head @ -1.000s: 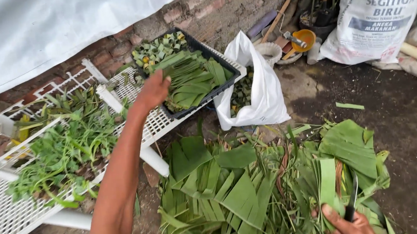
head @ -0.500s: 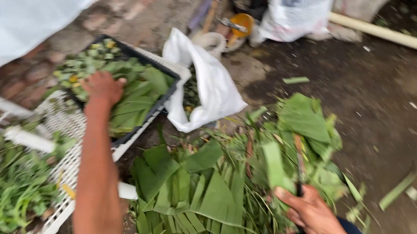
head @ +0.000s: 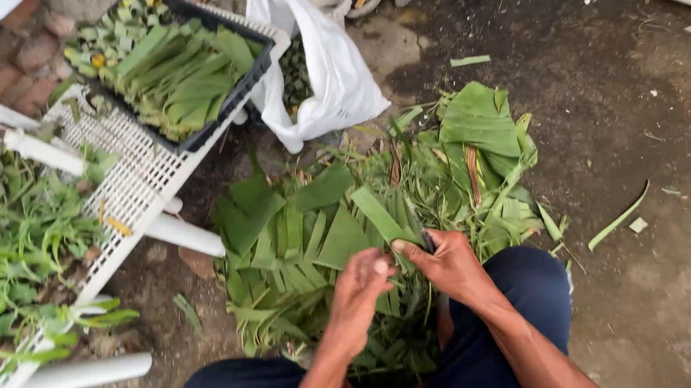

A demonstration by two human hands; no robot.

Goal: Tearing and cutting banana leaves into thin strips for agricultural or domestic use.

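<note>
Lower centre of the frame: both hands meet over a pile of cut banana leaves spread on the dirt floor. The left hand and the right hand are close together, fingertips nearly touching. Between them they pinch the near end of a narrow green leaf strip, which slants up and left across the pile. A dark handle-like object shows under the right palm; whether it is a knife cannot be told.

Surroundings:
- Upper left: a black crate packed with stacked leaf pieces and small folded leaf cups, resting on a white slatted rack.
- Left edge: loose leafy greens lying on the same rack.
- Upper centre: a white plastic bag, standing open just beside the crate.
- Right of centre: larger uncut leaf sections at the far side of the pile.

Handling judgement: a strip of this kind tears readily along its veins. A grip near the end with both thumbs on top, and tension kept along the length, should keep it whole. Any blade under the right palm is best kept pointed away from the left fingers.
</note>
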